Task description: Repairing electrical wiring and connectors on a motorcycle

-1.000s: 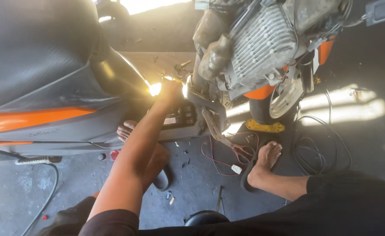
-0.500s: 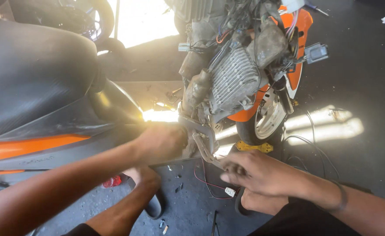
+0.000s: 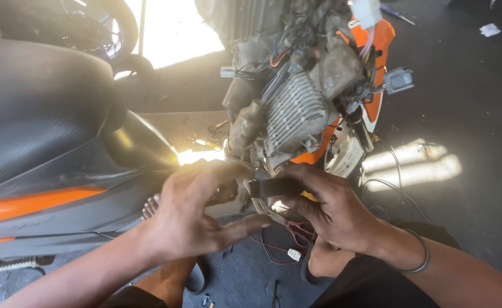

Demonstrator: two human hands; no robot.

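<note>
Right hand (image 3: 333, 214) pinches black part (image 3: 273, 187); left hand (image 3: 196, 214) spread beside it

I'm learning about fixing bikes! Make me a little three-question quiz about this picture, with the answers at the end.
1. True or false: the right hand holds a small black block under the finned engine.
2. What colour is the stripe on the scooter body at the left? A) green B) orange C) white
3. What does the person wear on the right wrist?

Key:
1. True. The fingers pinch the black block just below the engine, while the left hand sits beside it, fingers spread.
2. B, orange.
3. A thin dark bangle.
</note>
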